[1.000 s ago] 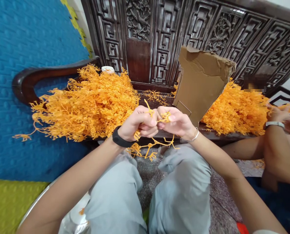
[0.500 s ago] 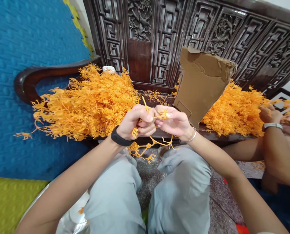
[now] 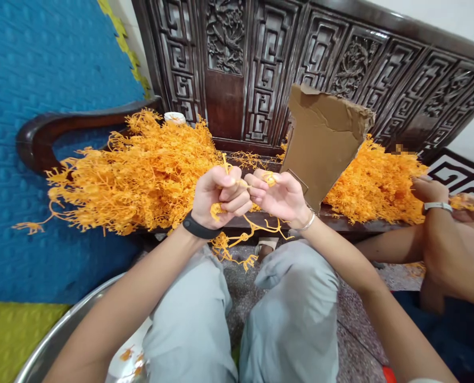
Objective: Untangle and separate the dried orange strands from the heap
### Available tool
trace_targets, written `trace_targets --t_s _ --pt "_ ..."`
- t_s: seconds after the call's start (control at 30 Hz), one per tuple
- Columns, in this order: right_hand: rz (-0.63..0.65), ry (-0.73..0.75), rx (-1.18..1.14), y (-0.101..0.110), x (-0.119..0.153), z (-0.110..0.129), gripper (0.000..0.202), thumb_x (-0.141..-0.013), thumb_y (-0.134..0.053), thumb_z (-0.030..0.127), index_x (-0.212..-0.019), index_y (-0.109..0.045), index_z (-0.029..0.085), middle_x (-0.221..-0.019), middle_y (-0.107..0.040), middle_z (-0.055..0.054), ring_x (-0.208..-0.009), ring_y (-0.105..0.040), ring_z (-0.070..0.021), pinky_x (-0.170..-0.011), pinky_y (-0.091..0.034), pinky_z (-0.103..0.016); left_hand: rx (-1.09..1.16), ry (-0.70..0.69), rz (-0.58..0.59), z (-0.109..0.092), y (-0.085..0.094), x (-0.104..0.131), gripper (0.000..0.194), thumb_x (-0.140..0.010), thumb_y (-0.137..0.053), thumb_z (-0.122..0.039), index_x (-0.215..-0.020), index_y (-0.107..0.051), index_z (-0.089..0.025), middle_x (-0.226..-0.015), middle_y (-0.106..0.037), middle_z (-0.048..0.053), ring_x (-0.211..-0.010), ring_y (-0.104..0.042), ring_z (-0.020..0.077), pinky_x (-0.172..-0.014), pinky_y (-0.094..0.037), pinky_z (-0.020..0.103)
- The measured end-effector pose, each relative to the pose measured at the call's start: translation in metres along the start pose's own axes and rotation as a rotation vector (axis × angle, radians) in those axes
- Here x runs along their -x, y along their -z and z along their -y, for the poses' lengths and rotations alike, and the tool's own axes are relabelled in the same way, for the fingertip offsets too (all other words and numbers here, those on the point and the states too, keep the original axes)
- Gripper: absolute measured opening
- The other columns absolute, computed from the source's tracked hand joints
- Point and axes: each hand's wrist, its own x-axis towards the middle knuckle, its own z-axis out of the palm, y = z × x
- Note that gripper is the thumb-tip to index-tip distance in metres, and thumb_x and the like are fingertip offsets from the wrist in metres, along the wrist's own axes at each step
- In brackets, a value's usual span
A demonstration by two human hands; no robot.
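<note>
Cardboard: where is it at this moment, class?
In the head view, the cardboard is right of centre, beside the right-hand orange pile and in front of the carved backrest.

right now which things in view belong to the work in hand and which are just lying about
In use:
orange pieces in the left hand and right hand
probably the picture-left orange pile

Apparently lying about:
cardboard sheet
white round container
blue mat

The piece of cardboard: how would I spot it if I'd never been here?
Find the dark carved wooden bench. Between its left orange heap and right orange heap rises the cardboard. Its flat tan face and ragged top edge set it apart from those tangled heaps.
</note>
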Motion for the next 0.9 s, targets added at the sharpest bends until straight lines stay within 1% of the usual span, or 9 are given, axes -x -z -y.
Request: trace_targets --t_s 0.07,0.17,0.27,0.37,0.43,0.5,0.6,0.77,0.9 --pt "-0.013 -0.010 0.041 0.003 0.000 0.001 0.019 -0.072 -0.050 0.020 -0.064 -0.033 0.018 -0.066 -0.041 0.002 -0.063 -0.048 -0.0078 -0.063 -0.048 -0.019 -0.014 0.002 0.011 0.001 0.001 0.000 0.043 -0.071 -0.045 -0.026 -0.038 -0.019 -0.017 -0.028 -0.013 -0.005 -0.022 -0.018 0.0040 -0.027 -0.023 0.019" --pt "-0.098 0.000 0.112 0.011 -0.002 0.001 0.017 -0.071 -0.054 0.024 -0.065 -0.039 0.018 -0.067 -0.043 0.001 -0.064 -0.049 -0.0086 -0.064 -0.047 -0.021 -0.052 -0.003 -0.041 0.002 0.002 -0.002 0.037 -0.068 -0.045 -0.025 -0.039 -0.024 -0.017 -0.030 -0.018 -0.005 -0.025 -0.019 0.0037 -0.030 -0.023 0.020" --pt "-0.292 0.104 0.217 0.026 -0.006 -0.001 0.012 -0.071 -0.055 0.025 -0.068 -0.045 0.018 -0.071 -0.048 0.001 -0.068 -0.050 -0.0093 -0.066 -0.046 -0.022 -0.140 -0.025 -0.113 0.004 0.007 -0.006 0.031 -0.070 -0.047 -0.025 -0.044 -0.033 -0.017 -0.034 -0.021 -0.007 -0.027 -0.021 0.0033 -0.033 -0.023 0.020" --pt "-0.502 0.175 0.437 0.051 -0.010 -0.007 0.010 -0.070 -0.056 0.023 -0.071 -0.048 0.018 -0.071 -0.052 0.002 -0.068 -0.052 -0.0083 -0.063 -0.044 -0.019 -0.298 -0.098 -0.198 0.006 0.015 -0.012 0.028 -0.071 -0.054 -0.025 -0.048 -0.040 -0.016 -0.038 -0.023 -0.008 -0.031 -0.027 0.0030 -0.037 -0.025 0.019" --pt "-0.663 0.102 0.664 0.071 -0.013 -0.013 0.010 -0.070 -0.057 0.022 -0.071 -0.048 0.018 -0.069 -0.052 0.003 -0.064 -0.052 -0.0069 -0.060 -0.043 -0.017 -0.348 -0.135 -0.253 0.009 0.021 -0.015 0.025 -0.071 -0.056 -0.027 -0.052 -0.044 -0.016 -0.041 -0.026 -0.008 -0.034 -0.031 0.0034 -0.040 -0.029 0.019" --pt "-0.834 -0.006 0.839 0.090 -0.015 -0.018 0.009 -0.072 -0.056 0.020 -0.073 -0.048 0.017 -0.068 -0.053 0.004 -0.061 -0.053 -0.0058 -0.061 -0.045 -0.017 -0.354 -0.115 -0.279 0.011 0.025 -0.017 0.023 -0.072 -0.055 -0.028 -0.055 -0.047 -0.016 -0.043 -0.029 -0.007 -0.037 -0.035 0.0043 -0.043 -0.034 0.019" --pt "-1.002 -0.107 0.947 0.117 -0.017 -0.023 0.009 -0.076 -0.053 0.018 -0.076 -0.044 0.017 -0.068 -0.055 0.003 -0.058 -0.054 -0.0050 -0.063 -0.048 -0.019 -0.378 -0.071 -0.286 0.015 0.028 -0.017 0.021 -0.073 -0.055 -0.027 -0.057 -0.049 -0.015 -0.044 -0.033 -0.006 -0.039 -0.038 0.0048 -0.044 -0.035 0.020" --pt "-1.182 -0.273 1.197 0.152 -0.013 -0.023 0.011 -0.075 -0.054 0.013 -0.079 -0.045 0.016 -0.072 -0.058 -0.001 -0.062 -0.056 -0.0084 -0.061 -0.047 -0.021 -0.391 -0.044 -0.247 0.013 0.029 -0.013 0.023 -0.076 -0.053 -0.028 -0.057 -0.049 -0.015 -0.042 -0.034 -0.006 -0.038 -0.038 0.0048 -0.043 -0.034 0.019" --pt "-1.160 -0.401 1.486 0.160 -0.008 -0.024 0.010 -0.070 -0.059 0.009 -0.076 -0.054 0.014 -0.086 -0.064 -0.008 -0.085 -0.060 -0.0162 -0.075 -0.045 -0.026 -0.370 -0.027 -0.213 0.011 0.031 -0.012 0.024 -0.077 -0.051 -0.029 -0.058 -0.050 -0.015 -0.043 -0.036 -0.005 -0.038 -0.038 0.0054 -0.045 -0.035 0.020"
